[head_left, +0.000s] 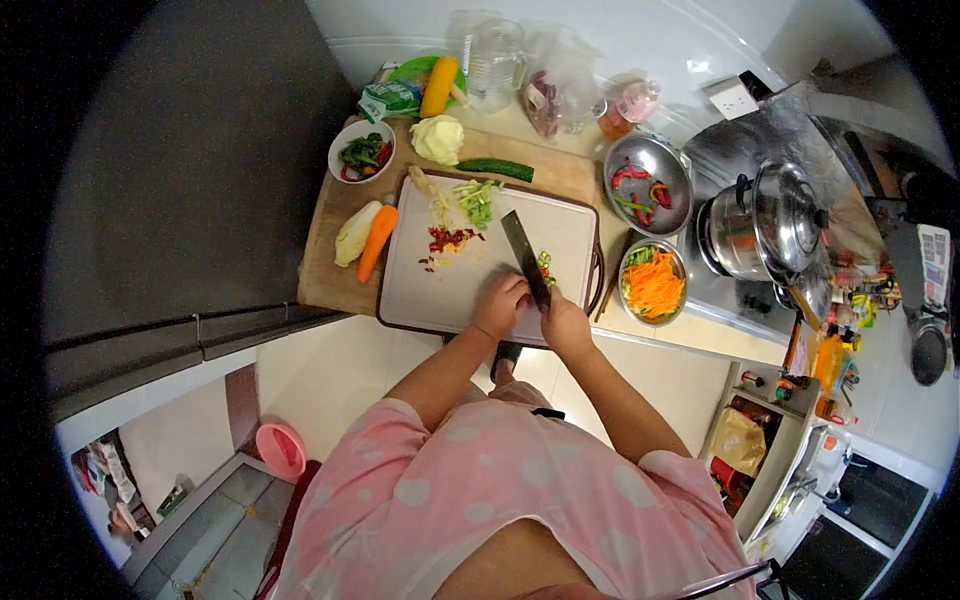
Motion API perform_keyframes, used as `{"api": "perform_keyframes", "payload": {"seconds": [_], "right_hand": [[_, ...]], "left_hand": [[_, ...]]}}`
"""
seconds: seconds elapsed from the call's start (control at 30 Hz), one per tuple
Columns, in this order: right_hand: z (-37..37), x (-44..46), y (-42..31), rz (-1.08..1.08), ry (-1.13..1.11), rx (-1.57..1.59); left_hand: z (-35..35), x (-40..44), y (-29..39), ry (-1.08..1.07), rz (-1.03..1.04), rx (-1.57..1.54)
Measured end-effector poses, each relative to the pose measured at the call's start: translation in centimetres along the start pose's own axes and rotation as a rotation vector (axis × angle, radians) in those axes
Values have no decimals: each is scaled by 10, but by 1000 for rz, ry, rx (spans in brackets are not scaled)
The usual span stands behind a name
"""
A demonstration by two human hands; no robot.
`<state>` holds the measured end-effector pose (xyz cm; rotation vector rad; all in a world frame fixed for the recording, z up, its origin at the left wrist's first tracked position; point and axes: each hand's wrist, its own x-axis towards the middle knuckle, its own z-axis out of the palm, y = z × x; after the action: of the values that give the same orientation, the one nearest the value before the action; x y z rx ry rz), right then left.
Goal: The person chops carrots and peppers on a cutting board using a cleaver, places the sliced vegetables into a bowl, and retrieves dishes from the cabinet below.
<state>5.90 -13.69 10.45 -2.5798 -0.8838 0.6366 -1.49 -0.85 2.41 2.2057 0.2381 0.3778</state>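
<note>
My right hand is wrapped round the handle of a cleaver, its dark blade pointing away from me over the cutting board. Close to the left side of the blade, my left hand rests on the board with curled fingers; whatever they pinch is hidden. Small green and red chili slices lie just right of the blade. Further left on the board are chopped red chili, sliced green onion and pale shredded pieces, with a piece of ginger at the corner.
Left of the board lie a carrot and a pale vegetable. A cucumber and cabbage sit behind it. To the right stand a chili bowl, a bowl of shredded carrot and a lidded pot on the stove.
</note>
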Motion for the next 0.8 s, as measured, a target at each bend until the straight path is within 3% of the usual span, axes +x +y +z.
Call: {"api": "perform_keyframes", "payload": {"seconds": [0.17, 0.37, 0.47, 0.8], "right_hand": [[8, 2, 14, 3, 72, 35], [4, 2, 10, 17, 75, 55], [3, 3, 9, 28, 70, 64], [-2, 2, 2, 39, 56, 62]], "left_hand": [[-12, 13, -8, -3, 169, 47], [-9, 8, -1, -14, -34, -67], [-11, 4, 2, 82, -58, -100], [-14, -1, 10, 99, -35, 84]]}}
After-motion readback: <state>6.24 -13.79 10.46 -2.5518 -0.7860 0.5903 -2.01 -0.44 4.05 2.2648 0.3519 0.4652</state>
